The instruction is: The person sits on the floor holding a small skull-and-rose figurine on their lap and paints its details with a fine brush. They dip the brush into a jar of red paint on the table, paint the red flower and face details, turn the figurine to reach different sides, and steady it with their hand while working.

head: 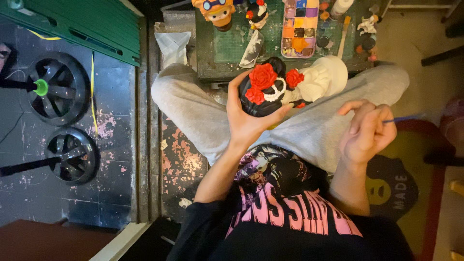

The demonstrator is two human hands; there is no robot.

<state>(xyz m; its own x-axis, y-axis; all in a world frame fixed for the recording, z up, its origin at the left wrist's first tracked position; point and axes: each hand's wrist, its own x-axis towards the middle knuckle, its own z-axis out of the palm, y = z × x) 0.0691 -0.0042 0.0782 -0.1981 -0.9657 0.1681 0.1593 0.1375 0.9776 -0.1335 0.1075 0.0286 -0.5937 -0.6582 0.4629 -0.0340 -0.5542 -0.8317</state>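
Figurine: I see a glossy black-haired plaster figurine (270,89) with three red moulded roses, a white bead band and an unpainted matte white body, lying tilted over the grey-trousered lap just below the table edge.
Left hand: my left hand (246,118) cups the dark head from beneath, thumb along one side and fingers wrapped round the other, gripping it firmly.
Right hand: my right hand (366,133) sits apart to the right above the thigh, fingers pinched around a thin blue-handled paintbrush (403,119) whose tip I cannot make out.
Table: a small green cutting-mat table (232,48), smeared with pale paint, stands just beyond the knees.
Palette: a rectangular plastic paint palette (299,29) with square wells of orange, yellow, purple and black rests on it.
Other figures: an orange painted figurine (215,12) and a smaller black-and-red figurine (257,13) stand at the far edge.
Floor: two black spoked wheels (55,87) lie left on chipped dark boards, well clear of the hands.
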